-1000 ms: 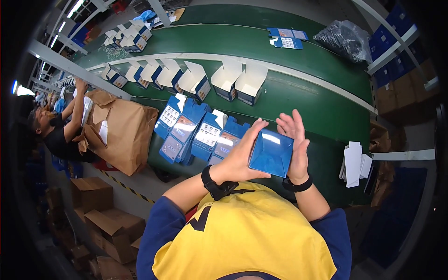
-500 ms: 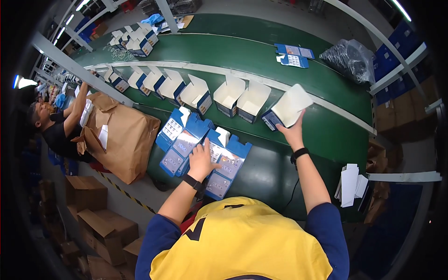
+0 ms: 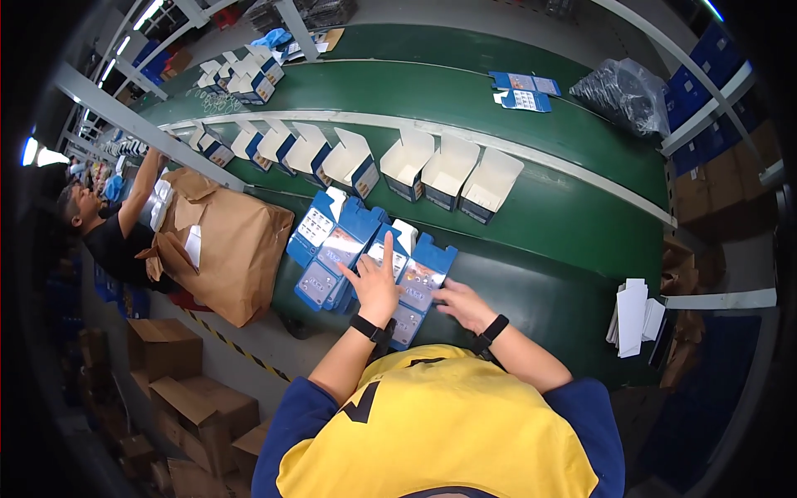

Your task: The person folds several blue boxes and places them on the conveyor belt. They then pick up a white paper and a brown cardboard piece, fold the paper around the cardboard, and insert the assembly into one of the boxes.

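Two piles of flat blue printed cartons lie side by side on the green bench: the left carton pile [image 3: 320,261] and the right carton pile [image 3: 422,278]. My left hand [image 3: 375,286] rests over the right pile with its fingers spread and its index finger pointing away from me. At that pile's right edge is my right hand [image 3: 466,305], fingers slightly bent and apart, with the tips at the carton's edge. Beyond the piles, a row of open-topped blue-and-white boxes runs along the bench; the rightmost box [image 3: 490,187] stands beside another open box [image 3: 448,173].
A large brown paper sack [image 3: 241,249] stands left of the bench, with a co-worker [image 3: 108,220] behind it. White card pieces [image 3: 633,315] lie at the right. Farther back are a flat carton [image 3: 525,91], a dark plastic bag [image 3: 621,95] and more open boxes [image 3: 253,79].
My right hand has let go of the open box, which now stands at the row's right end, and has come back left to the flat cartons. My left hand remains over them.
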`<state>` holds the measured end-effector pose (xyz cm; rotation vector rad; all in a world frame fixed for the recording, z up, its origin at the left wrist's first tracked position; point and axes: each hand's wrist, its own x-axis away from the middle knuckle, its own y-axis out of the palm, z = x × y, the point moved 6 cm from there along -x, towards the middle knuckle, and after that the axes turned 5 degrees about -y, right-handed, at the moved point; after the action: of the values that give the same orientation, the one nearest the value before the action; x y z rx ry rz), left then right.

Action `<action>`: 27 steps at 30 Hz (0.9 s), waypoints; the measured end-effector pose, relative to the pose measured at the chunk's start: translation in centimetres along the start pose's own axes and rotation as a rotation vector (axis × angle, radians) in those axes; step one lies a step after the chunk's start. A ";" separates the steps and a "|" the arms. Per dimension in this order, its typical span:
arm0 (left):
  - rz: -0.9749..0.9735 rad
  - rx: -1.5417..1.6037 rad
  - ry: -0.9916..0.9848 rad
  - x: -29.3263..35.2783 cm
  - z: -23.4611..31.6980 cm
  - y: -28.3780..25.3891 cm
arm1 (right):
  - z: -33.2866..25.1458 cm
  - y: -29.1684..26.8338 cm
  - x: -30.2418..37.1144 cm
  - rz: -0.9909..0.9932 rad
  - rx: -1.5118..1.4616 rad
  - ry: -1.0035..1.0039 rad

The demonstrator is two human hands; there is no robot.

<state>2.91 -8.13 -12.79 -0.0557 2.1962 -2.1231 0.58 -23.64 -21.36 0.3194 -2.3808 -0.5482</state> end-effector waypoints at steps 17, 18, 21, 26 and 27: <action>-0.427 1.593 0.287 0.5 5.7 -8.0 | -8.0 3.0 12.8 -0.196 0.446 -0.981; -0.504 1.538 0.419 0.9 6.4 -8.7 | -8.2 2.1 12.6 -0.199 0.449 -0.978; -0.604 1.306 0.924 4.7 10.2 -12.1 | -8.6 -1.6 10.4 -0.145 0.113 -0.769; -0.542 1.167 0.829 6.1 11.9 -11.8 | -10.7 -2.4 11.8 0.008 0.140 -0.996; -0.478 1.133 0.762 5.2 11.2 -12.2 | -11.1 -2.2 12.4 0.001 0.109 -1.006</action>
<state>-1.69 -20.16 -1.16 0.3899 0.7889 -3.7774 -1.24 -33.44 -7.80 0.0796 -3.3831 -0.6799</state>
